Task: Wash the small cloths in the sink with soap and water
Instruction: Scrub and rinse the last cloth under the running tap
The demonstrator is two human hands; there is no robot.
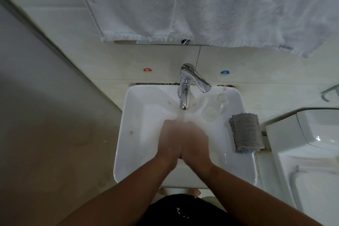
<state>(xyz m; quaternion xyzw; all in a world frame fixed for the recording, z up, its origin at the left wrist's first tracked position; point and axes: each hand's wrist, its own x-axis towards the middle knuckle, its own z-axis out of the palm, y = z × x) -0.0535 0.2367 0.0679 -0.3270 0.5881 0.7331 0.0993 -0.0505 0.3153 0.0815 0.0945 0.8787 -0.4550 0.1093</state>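
The left hand [169, 136] and right hand [195, 138] are held pressed together, side by side, inside the sink [139, 134], under water running from the one tap [184, 95]. Both are blurred, so it cannot be told whether anything is gripped between them. One folded grey cloth [245, 132] is laid on the sink's right rim, apart from the hands. One clear glass vessel [214, 108], hard to make out, is seen between tap and cloth. A white towel [201, 5], cut off at the top, is hung on the far wall.
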